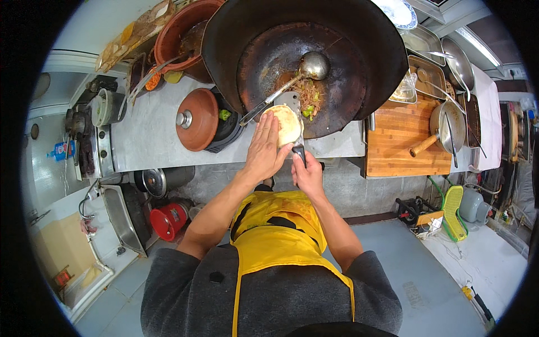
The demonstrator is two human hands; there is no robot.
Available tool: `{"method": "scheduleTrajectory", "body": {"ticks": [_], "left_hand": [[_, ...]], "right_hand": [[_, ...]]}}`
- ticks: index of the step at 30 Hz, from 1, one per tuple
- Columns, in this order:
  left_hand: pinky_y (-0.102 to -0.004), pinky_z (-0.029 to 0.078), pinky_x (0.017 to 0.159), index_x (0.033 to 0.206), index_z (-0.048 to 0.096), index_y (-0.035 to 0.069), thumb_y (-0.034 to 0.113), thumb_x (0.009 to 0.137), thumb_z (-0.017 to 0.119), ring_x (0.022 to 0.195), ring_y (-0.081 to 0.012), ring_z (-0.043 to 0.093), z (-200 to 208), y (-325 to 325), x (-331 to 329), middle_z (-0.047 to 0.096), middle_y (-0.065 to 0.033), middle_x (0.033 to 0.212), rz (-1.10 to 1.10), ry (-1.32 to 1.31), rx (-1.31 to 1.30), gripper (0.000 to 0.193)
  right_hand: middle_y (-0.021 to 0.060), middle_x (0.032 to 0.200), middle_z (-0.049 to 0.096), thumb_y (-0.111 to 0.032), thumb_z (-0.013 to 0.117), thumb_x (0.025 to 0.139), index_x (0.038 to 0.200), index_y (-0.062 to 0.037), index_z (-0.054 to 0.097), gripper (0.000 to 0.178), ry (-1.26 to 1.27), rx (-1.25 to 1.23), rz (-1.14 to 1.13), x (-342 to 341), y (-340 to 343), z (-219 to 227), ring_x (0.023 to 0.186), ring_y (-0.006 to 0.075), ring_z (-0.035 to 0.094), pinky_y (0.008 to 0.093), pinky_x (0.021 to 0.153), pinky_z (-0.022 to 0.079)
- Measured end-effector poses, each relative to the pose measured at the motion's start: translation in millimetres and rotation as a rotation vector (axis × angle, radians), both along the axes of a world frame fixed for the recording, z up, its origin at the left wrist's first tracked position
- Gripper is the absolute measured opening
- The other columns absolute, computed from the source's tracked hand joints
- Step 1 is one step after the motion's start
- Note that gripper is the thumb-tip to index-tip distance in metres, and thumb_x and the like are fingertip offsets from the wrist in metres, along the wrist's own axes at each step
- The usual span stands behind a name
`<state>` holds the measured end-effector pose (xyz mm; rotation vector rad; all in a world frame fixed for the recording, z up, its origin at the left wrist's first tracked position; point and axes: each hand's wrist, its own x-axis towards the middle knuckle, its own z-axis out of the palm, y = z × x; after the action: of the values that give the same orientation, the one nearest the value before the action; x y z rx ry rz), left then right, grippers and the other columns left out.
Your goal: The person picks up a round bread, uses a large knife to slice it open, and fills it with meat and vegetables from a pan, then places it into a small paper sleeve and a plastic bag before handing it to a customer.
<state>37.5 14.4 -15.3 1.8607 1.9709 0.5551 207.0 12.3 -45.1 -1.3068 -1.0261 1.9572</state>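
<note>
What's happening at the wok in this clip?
A person in a yellow apron stands at a large wok. The left hand lies flat on a round flatbread resting on a cleaver blade, while the right hand grips the cleaver's handle. In the wok, a ladle rests beside shredded meat with green pepper pieces. A lidded clay pot sits to the left.

A brown pot lid (196, 119) sits on the grey counter (147, 135) left of the stove, a wooden board (402, 140) lies on the right with a small pan (447, 126) on it, and a red pot (170, 219) stands on the floor.
</note>
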Motion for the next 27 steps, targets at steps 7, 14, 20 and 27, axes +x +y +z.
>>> {"method": "scheduleTrajectory", "body": {"ticks": [7,14,20,27], "left_hand": [[-0.0465,0.016,0.12,0.147,0.02,-0.013,0.036,0.094,0.057,0.146,-0.0411,0.02,-3.7,-1.4,-2.9,0.022,-0.0303,0.155,0.015,-0.095,0.008,0.081],[-0.046,0.016,0.12,0.148,0.016,-0.014,0.038,0.093,0.059,0.145,-0.0426,0.021,-1.9,4.4,0.8,0.022,-0.0324,0.153,0.066,-0.123,0.035,0.086],[-0.0442,0.032,0.11,0.142,0.037,-0.006,0.033,0.096,0.053,0.133,-0.0409,0.041,-8.1,8.1,4.3,0.043,-0.0283,0.142,0.29,-0.38,0.157,0.063],[-0.0314,0.045,0.096,0.124,0.055,-0.008,0.026,0.103,0.041,0.108,-0.0199,0.061,-28.4,-5.7,-14.8,0.063,-0.0133,0.12,0.842,-1.498,0.345,0.042]], "right_hand": [[-0.0038,0.06,0.051,-0.019,0.057,0.099,0.099,-0.0039,0.058,0.015,-0.038,0.069,0.093,21.2,-10.4,-1.1,0.046,0.0044,0.045,0.0217,0.042,0.035],[0.0089,0.064,0.06,-0.019,0.062,0.095,0.101,-0.0008,0.056,0.02,-0.27,0.363,0.3,49.1,-8.9,18.0,0.053,0.0248,0.06,0.0346,0.047,0.043],[0.028,0.074,0.061,-0.016,0.06,0.093,0.105,0.0005,0.053,0.022,-0.642,0.814,0.425,52.2,-13.5,53.3,0.071,0.0485,0.06,0.0525,0.057,0.047],[-0.0008,0.062,0.054,-0.028,0.058,0.099,0.091,-0.0048,0.056,0.024,-0.086,-0.131,0.363,61.6,16.2,46.5,0.047,0.0077,0.048,0.0249,0.043,0.037]]}}
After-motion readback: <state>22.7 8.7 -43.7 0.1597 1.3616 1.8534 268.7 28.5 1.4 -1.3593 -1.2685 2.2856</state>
